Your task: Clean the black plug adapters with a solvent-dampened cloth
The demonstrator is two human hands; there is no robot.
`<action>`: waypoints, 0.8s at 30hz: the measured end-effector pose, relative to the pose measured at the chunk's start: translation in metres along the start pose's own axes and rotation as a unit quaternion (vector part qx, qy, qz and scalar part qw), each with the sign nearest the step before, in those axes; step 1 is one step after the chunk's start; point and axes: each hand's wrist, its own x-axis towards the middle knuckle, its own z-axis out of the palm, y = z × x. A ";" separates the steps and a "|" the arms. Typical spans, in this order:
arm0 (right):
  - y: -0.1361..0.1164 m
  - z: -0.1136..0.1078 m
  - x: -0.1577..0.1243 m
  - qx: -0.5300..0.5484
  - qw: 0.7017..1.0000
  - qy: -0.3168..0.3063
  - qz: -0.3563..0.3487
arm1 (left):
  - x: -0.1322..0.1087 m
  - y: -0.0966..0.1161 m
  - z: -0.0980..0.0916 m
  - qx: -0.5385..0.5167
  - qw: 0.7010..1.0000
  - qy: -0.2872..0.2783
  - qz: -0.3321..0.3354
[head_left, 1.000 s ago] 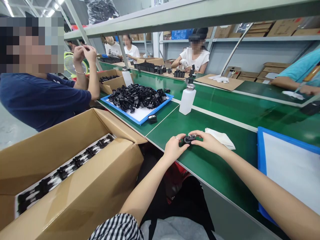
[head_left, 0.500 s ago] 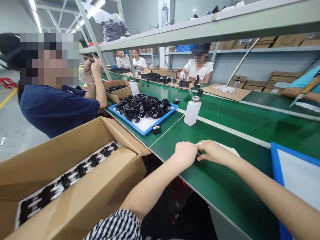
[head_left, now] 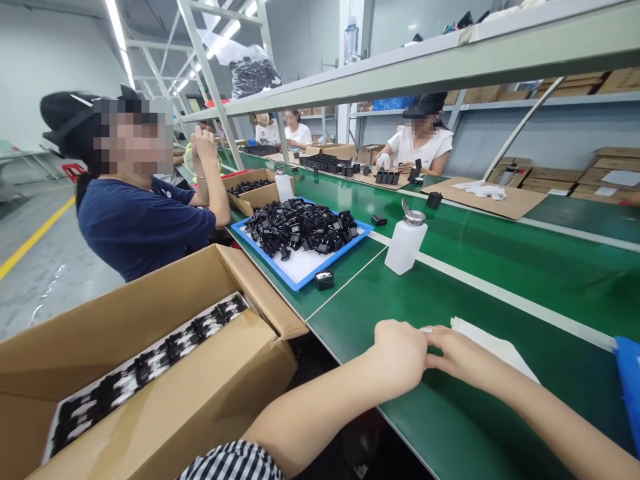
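Observation:
My left hand (head_left: 401, 357) is closed over the green table (head_left: 350, 327), its back toward the camera; what it holds is hidden. My right hand (head_left: 453, 353) meets it from the right, thumb and fingers pinched against the left hand's far side, with a small whitish bit showing at the fingertips. A white cloth or paper (head_left: 495, 347) lies just beyond my right hand. Behind the hands stands a white pump bottle (head_left: 406, 241) with a metal top. One small black part (head_left: 325, 279) rests near the tray corner.
A blue-rimmed tray (head_left: 295, 285) heaped with black parts is at the back left. An open cardboard box (head_left: 165, 407) with rows of parts stands at the left. A person in dark blue (head_left: 145, 223) sits beyond it. A shelf (head_left: 400, 73) crosses overhead.
The view has swung to the right-hand scene's left, so most things sit further right and lower. Both hands stay together, and the dark piece glimpsed between them is now hidden.

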 end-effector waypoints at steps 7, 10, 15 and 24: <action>-0.015 -0.007 -0.002 -0.065 0.998 0.006 0.003 | -0.015 -0.019 0.010 0.062 0.995 0.063 0.037; -0.023 -0.008 -0.010 -0.106 0.994 0.015 0.021 | -0.012 -0.038 0.035 -0.018 0.988 0.132 0.074; -0.029 -0.002 -0.039 -0.186 0.978 0.063 0.075 | 0.001 -0.045 0.071 -0.114 0.957 0.217 0.153; -0.062 0.017 -0.095 -0.326 0.927 0.048 0.180 | -0.012 0.029 0.100 -0.132 0.933 0.230 0.245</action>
